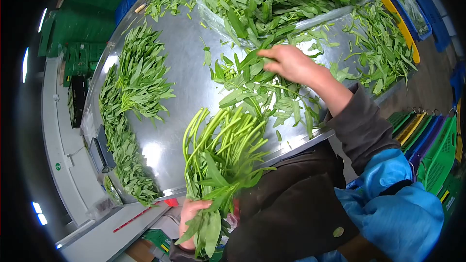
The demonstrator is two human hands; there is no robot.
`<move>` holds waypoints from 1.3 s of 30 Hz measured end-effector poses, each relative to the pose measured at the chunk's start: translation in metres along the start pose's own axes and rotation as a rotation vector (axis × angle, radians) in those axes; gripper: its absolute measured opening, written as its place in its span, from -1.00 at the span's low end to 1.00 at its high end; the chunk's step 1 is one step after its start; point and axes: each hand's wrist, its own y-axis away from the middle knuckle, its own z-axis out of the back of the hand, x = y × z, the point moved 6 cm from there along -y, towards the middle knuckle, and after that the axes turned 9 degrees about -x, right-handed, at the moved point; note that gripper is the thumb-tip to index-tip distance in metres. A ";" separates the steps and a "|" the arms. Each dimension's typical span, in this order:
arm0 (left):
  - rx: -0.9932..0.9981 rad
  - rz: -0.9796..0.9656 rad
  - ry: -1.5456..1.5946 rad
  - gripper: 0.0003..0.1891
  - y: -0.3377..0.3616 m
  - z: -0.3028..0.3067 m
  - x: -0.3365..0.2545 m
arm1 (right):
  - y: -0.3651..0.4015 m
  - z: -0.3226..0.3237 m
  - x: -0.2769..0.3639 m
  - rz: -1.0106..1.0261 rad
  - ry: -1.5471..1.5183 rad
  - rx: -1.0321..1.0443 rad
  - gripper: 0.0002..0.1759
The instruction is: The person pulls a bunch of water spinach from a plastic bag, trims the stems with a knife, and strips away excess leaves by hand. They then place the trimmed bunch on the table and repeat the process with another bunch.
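My left hand [190,213] is closed around the leafy end of a bunch of water spinach [221,138], low at the table's near edge. The pale green cut stems of this bunch point up and fan out, and leaves partly cover the hand. Above the middle of the table, my right hand [293,65] has its fingers curled together, with leaves at the fingertips. Whether it grips one of them I cannot make out. Loose water spinach leaves and stem pieces [252,90] lie scattered below and beside that hand.
A clear plastic liner [213,19] holds a large heap of water spinach [286,0] at the back. Tied-looking bunches [141,77] line the metal table's [167,34] left side. More greens [383,48] lie at right, beside a yellow crate edge [400,24]. Coloured crates [432,150] stand lower right.
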 end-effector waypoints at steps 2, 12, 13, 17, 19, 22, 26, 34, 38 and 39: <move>-0.013 -0.002 -0.073 -0.44 -0.002 0.000 0.000 | 0.011 -0.010 0.024 0.375 0.230 -0.051 -0.28; 0.087 -0.033 -0.379 -0.32 -0.013 -0.025 -0.008 | 0.029 -0.073 0.133 0.376 0.189 0.759 -0.58; 0.095 -0.042 -0.388 -0.32 -0.014 -0.023 -0.007 | 0.031 -0.083 0.125 0.324 -0.021 0.792 -0.60; 0.108 -0.083 -0.398 -0.30 -0.014 -0.024 -0.009 | 0.018 -0.084 0.083 -0.091 -0.569 0.477 -0.69; 0.086 -0.071 -0.381 -0.30 -0.015 -0.019 -0.010 | 0.000 -0.069 0.048 -0.278 -0.902 0.289 -0.66; 0.059 -0.040 -0.340 -0.31 -0.015 -0.015 -0.007 | -0.015 -0.042 0.014 -0.358 -0.913 0.092 -0.61; 0.070 -0.005 -0.291 -0.35 -0.021 -0.025 -0.011 | 0.012 -0.082 0.022 -0.269 -0.622 0.632 -0.33; 0.082 -0.007 -0.268 -0.38 -0.030 -0.043 -0.024 | 0.019 -0.063 0.017 -0.242 -0.502 0.562 -0.76; 0.128 0.004 -0.273 -0.37 -0.033 -0.053 -0.027 | 0.020 -0.044 0.001 -0.331 -0.780 0.559 -0.73; 0.134 -0.007 -0.284 -0.37 -0.033 -0.054 -0.027 | 0.019 -0.037 0.001 -0.312 -0.778 0.566 -0.71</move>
